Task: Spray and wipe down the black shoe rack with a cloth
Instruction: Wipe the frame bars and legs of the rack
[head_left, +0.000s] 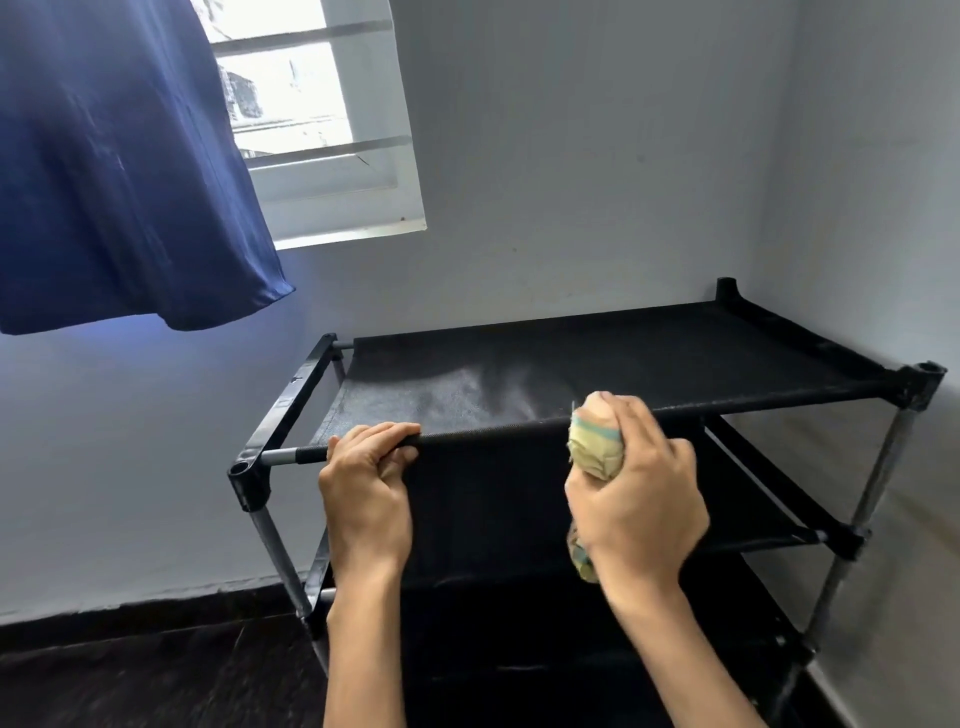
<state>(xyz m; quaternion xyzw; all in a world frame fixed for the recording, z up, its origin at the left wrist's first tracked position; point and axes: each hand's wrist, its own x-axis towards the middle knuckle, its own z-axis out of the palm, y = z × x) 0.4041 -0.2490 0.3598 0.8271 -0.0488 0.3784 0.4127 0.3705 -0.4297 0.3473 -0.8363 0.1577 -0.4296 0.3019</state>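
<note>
Black fabric shoe rack (597, 364) sits at 4 o'clock in the wall corner, left hand (366, 488) clamped on its front rail to steady it, right hand (636, 493) clenching a balled yellowish cloth (595, 449) against that rail, apparently wiping.

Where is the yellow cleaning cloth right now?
The crumpled pale yellow cloth is bunched in the person's right hand, at the front bar of the black fabric shoe rack's top shelf, right of the left hand.

Your black shoe rack (597, 364) in the wall corner, standing on the dark floor (130, 675), fabric top shelf (675, 348) with a pale dusty patch, lower shelves beneath
</note>
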